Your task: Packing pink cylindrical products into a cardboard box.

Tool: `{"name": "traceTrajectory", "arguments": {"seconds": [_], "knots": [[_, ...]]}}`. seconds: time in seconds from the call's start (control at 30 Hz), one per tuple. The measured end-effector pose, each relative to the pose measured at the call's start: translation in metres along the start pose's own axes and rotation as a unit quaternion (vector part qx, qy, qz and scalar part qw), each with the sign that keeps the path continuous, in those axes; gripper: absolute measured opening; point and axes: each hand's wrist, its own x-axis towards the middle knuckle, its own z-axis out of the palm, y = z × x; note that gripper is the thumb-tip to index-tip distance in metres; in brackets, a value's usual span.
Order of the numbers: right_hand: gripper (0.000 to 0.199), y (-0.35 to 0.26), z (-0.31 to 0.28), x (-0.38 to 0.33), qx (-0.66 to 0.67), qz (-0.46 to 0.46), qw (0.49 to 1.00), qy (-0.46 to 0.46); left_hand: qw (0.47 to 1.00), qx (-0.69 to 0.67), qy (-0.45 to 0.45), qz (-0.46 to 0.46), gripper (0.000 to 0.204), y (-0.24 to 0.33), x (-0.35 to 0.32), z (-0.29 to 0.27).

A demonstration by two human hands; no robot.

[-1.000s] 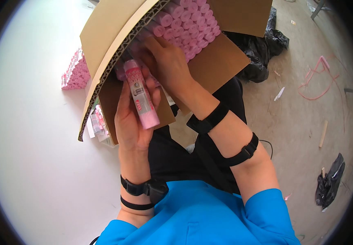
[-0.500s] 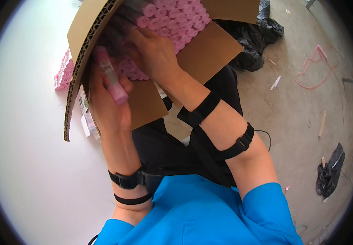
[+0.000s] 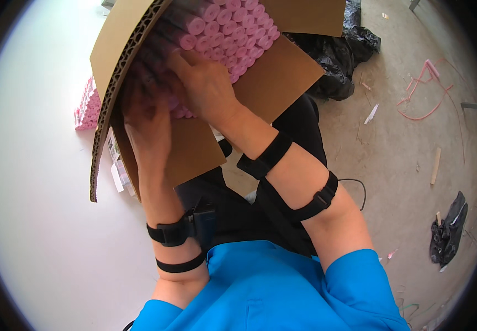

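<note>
Pink round-ended tubes (image 3: 233, 33) lie packed in rows, ends toward me, inside an open cardboard box (image 3: 194, 149). My right hand (image 3: 208, 85) reaches in with its fingers curled against the left part of the stack. Its fingertips are hidden, and I cannot make out what they hold. Beside it, my left hand (image 3: 149, 124) is in the shadow under the raised left flap, next to the lower tubes. Its fingers are bent and smeared by motion, so their hold is unclear.
More pink tubes (image 3: 86, 105) are stacked on the white surface left of the box, with a small white carton (image 3: 120, 175) nearer me. Black plastic (image 3: 354, 49) lies behind the box to the right. On the floor are a pink strap (image 3: 423, 91) and a crumpled black bag (image 3: 449, 229).
The pink tube seen in my left hand no longer shows there; that hand has turned, its fingers deeper in the box's shadow. My right hand and the box have shifted slightly left and down.
</note>
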Motion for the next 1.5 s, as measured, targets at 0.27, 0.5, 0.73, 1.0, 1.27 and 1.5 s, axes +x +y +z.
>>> {"name": "traceTrajectory", "arguments": {"seconds": [0.27, 0.5, 0.73, 1.0, 1.27, 1.5], "knots": [[0.019, 0.003, 0.001, -0.002, 0.027, 0.020, 0.999, 0.001, 0.976, -0.093, -0.191, -0.041, 0.056, 0.008, -0.004, -0.013], [0.019, 0.003, -0.009, -0.006, 0.049, 0.018, 0.999, -0.001, 0.997, 0.068, -0.026, 0.003, 0.043, -0.006, -0.001, 0.001], [0.023, 0.011, -0.026, 0.019, 0.077, 0.065, 0.988, 0.118, 0.992, 0.095, 0.025, 0.082, 0.037, -0.019, -0.001, 0.006], [0.033, -0.011, -0.014, -0.001, 0.034, -0.117, 0.991, 0.061, 0.999, -0.037, -0.002, -0.034, 0.040, -0.009, 0.004, -0.005], [0.025, -0.005, -0.008, 0.002, -0.076, -0.168, 0.977, -0.103, 0.975, -0.093, -0.004, -0.201, 0.054, 0.014, -0.025, -0.010], [0.020, -0.003, 0.000, 0.000, -0.074, -0.154, 0.982, -0.082, 0.990, 0.119, 0.033, -0.060, 0.064, 0.004, -0.044, 0.006]]}}
